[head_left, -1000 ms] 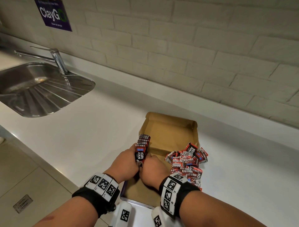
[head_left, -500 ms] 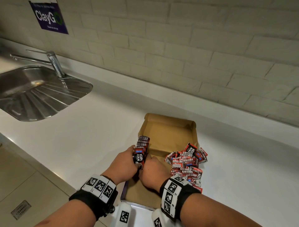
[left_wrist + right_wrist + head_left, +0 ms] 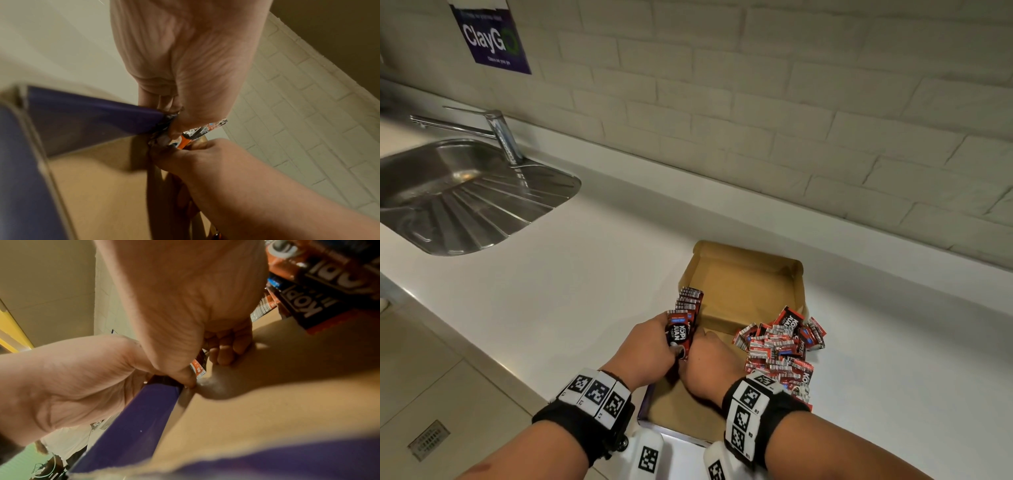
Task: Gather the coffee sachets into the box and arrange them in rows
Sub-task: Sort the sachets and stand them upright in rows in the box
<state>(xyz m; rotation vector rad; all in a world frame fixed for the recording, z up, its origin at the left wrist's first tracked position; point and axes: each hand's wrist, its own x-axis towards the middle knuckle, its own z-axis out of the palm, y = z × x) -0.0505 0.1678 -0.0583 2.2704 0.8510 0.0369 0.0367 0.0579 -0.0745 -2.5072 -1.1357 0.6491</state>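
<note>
An open cardboard box (image 3: 746, 287) with purple outer walls lies on the white counter. A row of red and black coffee sachets (image 3: 690, 303) stands on edge along its left wall. My left hand (image 3: 666, 337) grips the near end of that row, fingers outside the purple wall (image 3: 92, 113) and thumb on the front sachet (image 3: 679, 334). My right hand (image 3: 698, 337) pinches the same end from the right, fingers curled on the box floor (image 3: 205, 363). A loose pile of sachets (image 3: 780, 346) spills over the box's right side.
A steel sink (image 3: 458, 192) with a tap (image 3: 503, 137) is set in the counter at the far left. The brick wall (image 3: 791, 120) runs behind the box. The counter's front edge (image 3: 465, 346) drops to a tiled floor on the left.
Both hands stay at the near end of the sachet row. Only the head camera has shifted a little.
</note>
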